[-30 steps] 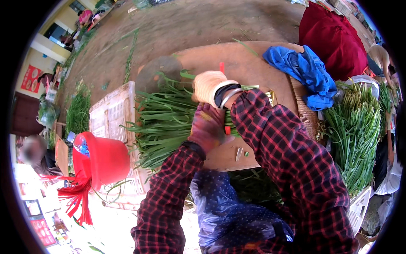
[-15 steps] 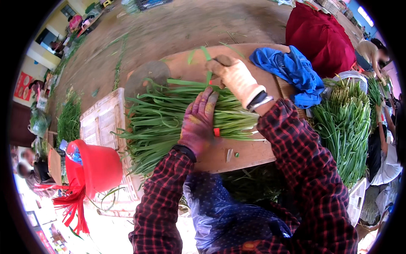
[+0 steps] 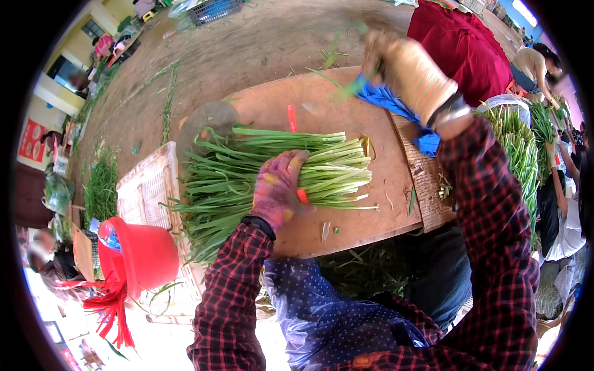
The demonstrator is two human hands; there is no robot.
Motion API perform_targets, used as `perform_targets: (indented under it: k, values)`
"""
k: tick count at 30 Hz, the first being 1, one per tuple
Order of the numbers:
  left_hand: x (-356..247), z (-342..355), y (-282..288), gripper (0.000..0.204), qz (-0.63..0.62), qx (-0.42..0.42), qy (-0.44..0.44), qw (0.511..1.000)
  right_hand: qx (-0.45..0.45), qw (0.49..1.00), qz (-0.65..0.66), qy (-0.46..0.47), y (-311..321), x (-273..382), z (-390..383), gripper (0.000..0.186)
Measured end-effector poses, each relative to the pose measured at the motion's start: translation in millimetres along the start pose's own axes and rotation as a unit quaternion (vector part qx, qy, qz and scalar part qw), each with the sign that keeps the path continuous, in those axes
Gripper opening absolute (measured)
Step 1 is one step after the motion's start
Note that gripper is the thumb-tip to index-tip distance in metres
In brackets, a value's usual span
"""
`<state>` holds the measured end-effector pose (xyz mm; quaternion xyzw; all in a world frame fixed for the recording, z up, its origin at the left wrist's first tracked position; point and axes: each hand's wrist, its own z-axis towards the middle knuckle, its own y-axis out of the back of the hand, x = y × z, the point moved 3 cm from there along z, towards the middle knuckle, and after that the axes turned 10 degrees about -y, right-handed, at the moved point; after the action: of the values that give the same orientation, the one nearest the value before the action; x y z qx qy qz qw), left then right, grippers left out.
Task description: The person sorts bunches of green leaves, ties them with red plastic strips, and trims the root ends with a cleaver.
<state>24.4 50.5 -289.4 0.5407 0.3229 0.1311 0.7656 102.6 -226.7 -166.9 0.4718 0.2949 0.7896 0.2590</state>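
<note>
A: Left hand first?

B: Left hand (image 3: 281,188), stained pink-and-purple glove, laid across the bunch of greens (image 3: 244,170). Fingers together and bent over it, holding it down on the bench (image 3: 390,179).

A: And the right?

B: Right hand (image 3: 405,74), pale glove, raised near the bench's far right corner, well apart from the bunch. Badly blurred. Green strands (image 3: 351,89) show by the fingertips; cannot tell whether they are pinched, or how wide the fingers stand.

A: Lie of the bunch?

B: Flat, on the left half of the bench. Leaf tips fan toward the left edge, pale stalk ends point to the right edge. Red strip (image 3: 292,117) pokes out on the far side; a second bit of red (image 3: 302,196) shows at the near side, touching the stalks.

A: Elsewhere on the bench?

B: Scrap of stalk (image 3: 326,231) close to the near edge. Ridged board (image 3: 427,195) along the right end. Blue cloth (image 3: 380,99) at the far right corner, partly behind the right hand.

A: Off it?

B: White crate (image 3: 145,185) and red bucket (image 3: 154,256) past the left edge. Dark red bundle (image 3: 461,52) beyond the far right corner.
</note>
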Motion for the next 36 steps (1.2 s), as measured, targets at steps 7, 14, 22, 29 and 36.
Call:
perform_targets:
  k: [7,14,22,29,36]
  values:
    - [0,7,-6,0.106,0.000,-0.026,-0.041,0.999,-0.027,0.862,-0.465,-0.200,-17,-75,51,0.025]
    - [2,4,-5,0.116,0.052,0.005,0.010,0.999,0.358,0.855,-0.366,-0.083,-173,17,-10,0.021]
    - [16,21,8,0.126,-0.011,0.116,0.056,0.992,0.383,0.888,-0.249,-0.058,-172,10,-2,0.021]
    - [16,34,4,0.125,0.018,0.177,0.059,0.982,0.295,0.905,-0.300,0.062,-198,-43,13,0.046]
    - [21,8,3,0.129,0.057,0.091,0.068,0.992,0.185,0.960,0.036,-0.207,-155,11,-6,0.046]
